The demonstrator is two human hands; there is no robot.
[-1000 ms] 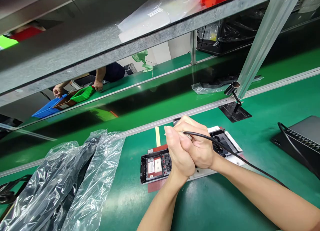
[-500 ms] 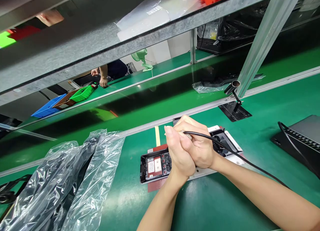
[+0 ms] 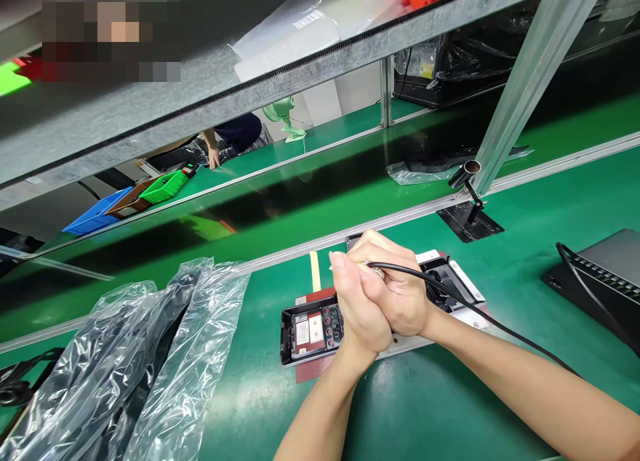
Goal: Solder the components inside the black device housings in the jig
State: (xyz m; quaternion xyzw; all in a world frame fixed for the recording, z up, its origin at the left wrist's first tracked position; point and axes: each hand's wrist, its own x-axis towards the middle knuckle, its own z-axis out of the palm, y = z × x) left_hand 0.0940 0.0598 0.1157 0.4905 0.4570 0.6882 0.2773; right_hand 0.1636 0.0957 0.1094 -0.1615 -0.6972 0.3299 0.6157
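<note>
Both my hands are closed and pressed together above a black tray-like housing (image 3: 289,338) on the green bench. A black cable (image 3: 500,326) comes out from between the fingers of my right hand (image 3: 400,294) and runs down to the right. Its end sits in that grip, with a bit of metal showing. My left hand (image 3: 357,308) is wrapped against the right one; what its fingers hold is hidden. Left of the hands the housing shows a white label and round holes. A white plate (image 3: 415,343) lies partly hidden under my hands.
Plastic-wrapped dark parts (image 3: 125,368) lie at left. A metal tube on a stand (image 3: 466,174) is behind at right, near a slanted post (image 3: 535,81). A black device (image 3: 600,274) sits far right. Across the belt, a person's hand (image 3: 214,157) rests near bins (image 3: 167,186).
My hands and the cable have hardly moved. Across the belt, the other person's arm has shifted, with only one hand now showing. The clear bag on the belt has slid slightly right.
</note>
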